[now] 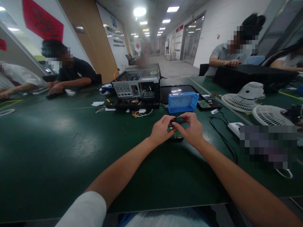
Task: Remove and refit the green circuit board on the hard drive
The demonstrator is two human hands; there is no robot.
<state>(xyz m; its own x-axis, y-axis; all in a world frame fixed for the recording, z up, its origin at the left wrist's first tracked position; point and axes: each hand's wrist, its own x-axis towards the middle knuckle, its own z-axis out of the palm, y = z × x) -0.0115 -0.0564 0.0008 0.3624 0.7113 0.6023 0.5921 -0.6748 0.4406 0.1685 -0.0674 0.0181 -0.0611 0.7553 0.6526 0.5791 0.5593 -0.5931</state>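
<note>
My left hand [161, 129] and my right hand [191, 129] meet over the green table [59, 142], fingers pinched together on a small dark part [176, 121]. Under them lies a small green circuit board [176, 136], mostly hidden by my hands. Both hands are closed on the dark part; I cannot make out what it is.
An open computer case [138, 89] stands behind, with a blue plastic bin [183, 101] and a circuit board [206, 104] next to it. Two white fans [243, 97] and black cables [220, 132] lie to the right. Other people sit at the left and far right.
</note>
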